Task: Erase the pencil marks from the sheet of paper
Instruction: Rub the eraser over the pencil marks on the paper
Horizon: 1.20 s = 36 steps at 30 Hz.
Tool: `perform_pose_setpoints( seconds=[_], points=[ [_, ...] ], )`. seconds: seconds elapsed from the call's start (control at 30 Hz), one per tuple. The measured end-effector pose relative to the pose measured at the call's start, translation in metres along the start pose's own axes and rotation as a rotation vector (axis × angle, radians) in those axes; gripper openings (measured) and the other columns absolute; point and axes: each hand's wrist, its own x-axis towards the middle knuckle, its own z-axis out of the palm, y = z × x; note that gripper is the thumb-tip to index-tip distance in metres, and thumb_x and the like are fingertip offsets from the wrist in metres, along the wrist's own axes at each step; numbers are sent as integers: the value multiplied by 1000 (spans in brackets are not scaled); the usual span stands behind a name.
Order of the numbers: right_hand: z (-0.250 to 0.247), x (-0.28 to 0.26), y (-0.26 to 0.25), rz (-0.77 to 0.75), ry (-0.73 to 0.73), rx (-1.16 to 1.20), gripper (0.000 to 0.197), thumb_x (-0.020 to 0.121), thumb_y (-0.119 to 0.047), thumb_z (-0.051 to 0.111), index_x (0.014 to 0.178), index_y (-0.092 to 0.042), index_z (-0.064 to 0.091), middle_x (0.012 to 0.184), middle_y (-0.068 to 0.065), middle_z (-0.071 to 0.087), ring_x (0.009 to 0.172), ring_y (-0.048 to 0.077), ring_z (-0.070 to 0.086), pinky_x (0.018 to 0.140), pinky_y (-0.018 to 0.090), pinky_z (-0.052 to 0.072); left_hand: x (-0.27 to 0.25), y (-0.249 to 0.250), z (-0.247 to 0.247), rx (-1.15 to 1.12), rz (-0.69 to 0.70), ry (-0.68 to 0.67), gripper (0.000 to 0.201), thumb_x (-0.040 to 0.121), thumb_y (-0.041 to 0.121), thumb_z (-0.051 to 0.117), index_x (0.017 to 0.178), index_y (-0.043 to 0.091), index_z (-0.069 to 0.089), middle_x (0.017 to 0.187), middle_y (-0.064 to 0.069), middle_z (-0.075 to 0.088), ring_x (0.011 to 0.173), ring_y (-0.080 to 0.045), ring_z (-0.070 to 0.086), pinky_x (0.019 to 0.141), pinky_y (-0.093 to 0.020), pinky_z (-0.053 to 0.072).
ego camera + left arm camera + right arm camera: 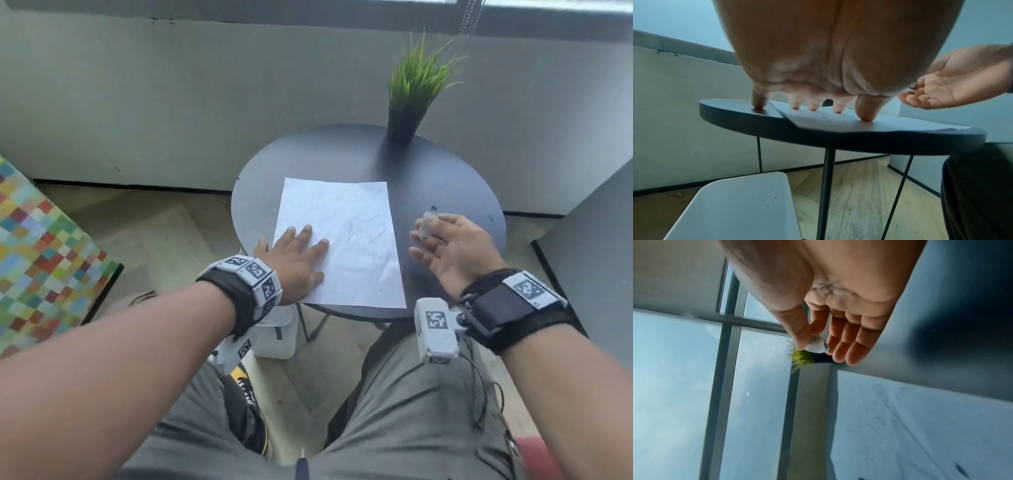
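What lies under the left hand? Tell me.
The left hand presses flat on the paper, near its left edge, with the little finger on the bare table. Pencil marks show beside the hand; any marks beneath it are covered.

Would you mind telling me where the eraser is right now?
In the head view the eraser is pinched between the thumb and fingertip of the right hand, held above the round table just right of the sheet of paper.

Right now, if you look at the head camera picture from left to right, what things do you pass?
Colourful checkered block → left hand → sheet of paper → right hand pinching the eraser.
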Motion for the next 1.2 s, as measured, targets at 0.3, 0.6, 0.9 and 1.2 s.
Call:
perform_pose_setpoints(
  seconds=[0.3,0.6,0.9,1.2],
  points=[
    [-20,-26,-2,-39,-225,-244,12,90,-15,65,99,-14,58,82,7,66,59,15,53,51,23,45,-19,11,-24,-70,-16,153,69,92,61,50,151,44,19,163,9,8,148,-20,15,115,-50,26],
    [18,4,-6,-122,-400,-764,21,88,-29,69,96,-13,58,88,12,68,69,18,66,63,33,54,1,-34,-27,53,-25,22,110,68,86,56,155,36,9,164,8,-3,151,-20,-2,117,-59,11],
    [84,43,25,-352,-522,-1598,21,93,-50,53,98,-30,52,84,-5,63,75,18,60,68,31,46,28,-39,-15,94,146,5,130,52,100,45,154,40,-8,163,11,-18,150,-27,-13,113,-67,5],
    [100,25,29,-417,-682,-1709,24,94,-44,49,100,-20,53,89,3,62,83,25,54,71,32,41,33,-42,-5,66,154,55,130,48,104,36,152,42,-10,162,11,-19,150,-30,-12,110,-71,6]
  ],
)
